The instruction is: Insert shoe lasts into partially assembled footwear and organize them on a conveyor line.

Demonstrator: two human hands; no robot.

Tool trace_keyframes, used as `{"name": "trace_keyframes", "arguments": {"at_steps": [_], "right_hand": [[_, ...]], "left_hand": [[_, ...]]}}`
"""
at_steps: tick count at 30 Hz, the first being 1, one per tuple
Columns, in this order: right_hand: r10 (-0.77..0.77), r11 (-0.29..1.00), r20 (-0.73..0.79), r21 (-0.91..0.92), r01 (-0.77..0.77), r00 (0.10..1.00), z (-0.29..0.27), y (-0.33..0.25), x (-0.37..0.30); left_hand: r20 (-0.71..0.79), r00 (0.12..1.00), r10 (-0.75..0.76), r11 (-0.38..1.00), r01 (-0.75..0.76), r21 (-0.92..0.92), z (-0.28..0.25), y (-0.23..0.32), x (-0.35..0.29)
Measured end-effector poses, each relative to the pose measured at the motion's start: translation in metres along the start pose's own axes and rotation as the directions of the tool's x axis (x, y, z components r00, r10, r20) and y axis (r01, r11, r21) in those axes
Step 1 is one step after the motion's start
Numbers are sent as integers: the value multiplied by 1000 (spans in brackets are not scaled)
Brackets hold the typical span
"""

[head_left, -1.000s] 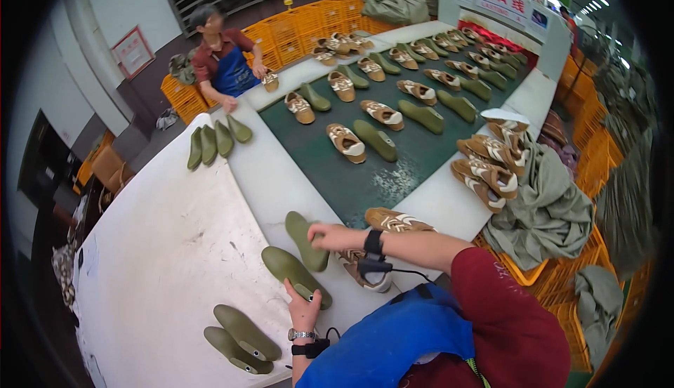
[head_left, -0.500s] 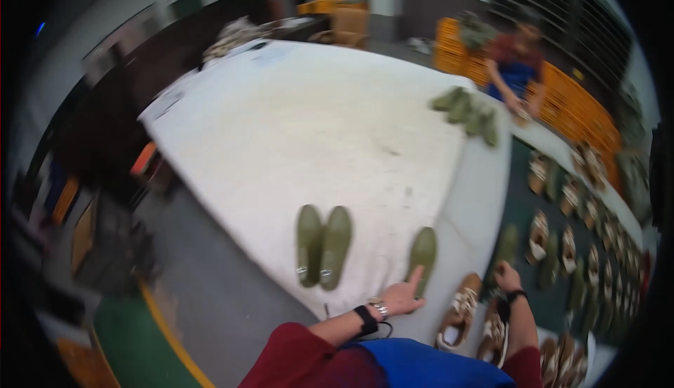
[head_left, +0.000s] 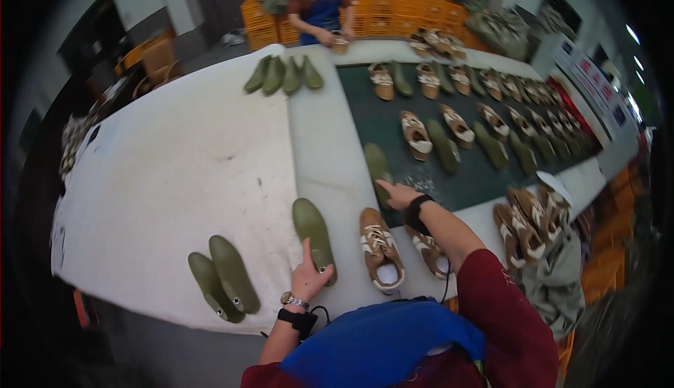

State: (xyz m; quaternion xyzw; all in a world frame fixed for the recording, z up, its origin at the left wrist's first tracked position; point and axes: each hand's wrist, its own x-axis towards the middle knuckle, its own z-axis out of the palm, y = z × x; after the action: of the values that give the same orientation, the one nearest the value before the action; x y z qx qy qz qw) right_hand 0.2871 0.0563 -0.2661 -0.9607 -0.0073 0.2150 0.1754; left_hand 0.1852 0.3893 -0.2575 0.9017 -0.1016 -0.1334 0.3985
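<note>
While the left hand [head_left: 309,279] has thumb and index finger on one green last [head_left: 309,225] left of the green belt [head_left: 474,186], grip undetermined, a brown shoe [head_left: 377,240] lies nearside of that belt. The right hand [head_left: 400,195], index finger extended, grip likewise undetermined, touches a second last [head_left: 377,160] at the belt's near-left corner, bare a second ago; the placement apparently extends its near row.

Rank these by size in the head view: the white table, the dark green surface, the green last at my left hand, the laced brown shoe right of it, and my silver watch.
Largest to smallest:
White table
Dark green surface
Green last and laced brown shoe: too alike to rank
Silver watch
</note>
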Motion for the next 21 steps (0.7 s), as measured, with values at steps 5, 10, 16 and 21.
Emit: {"name": "trace_keyframes", "arguments": {"at_steps": [5,10,16,21], "right_hand": [[1,996,-69,-84,-7,998,-43,0,-64],[-226,974,39,3,226,973,-73,13,-159],[-66,993,168,-90,82,984,-24,26,-264],[30,1000,-96,-4,-30,995,51,28,-279]], "left_hand": [[61,997,53,999,-54,8,12,11,7],[99,995,1,1000,-1,-8,15,18,6],[127,991,53,997,-45,-65,16,6,10],[270,963,-16,996,38,-76,-18,16,-6]]}}
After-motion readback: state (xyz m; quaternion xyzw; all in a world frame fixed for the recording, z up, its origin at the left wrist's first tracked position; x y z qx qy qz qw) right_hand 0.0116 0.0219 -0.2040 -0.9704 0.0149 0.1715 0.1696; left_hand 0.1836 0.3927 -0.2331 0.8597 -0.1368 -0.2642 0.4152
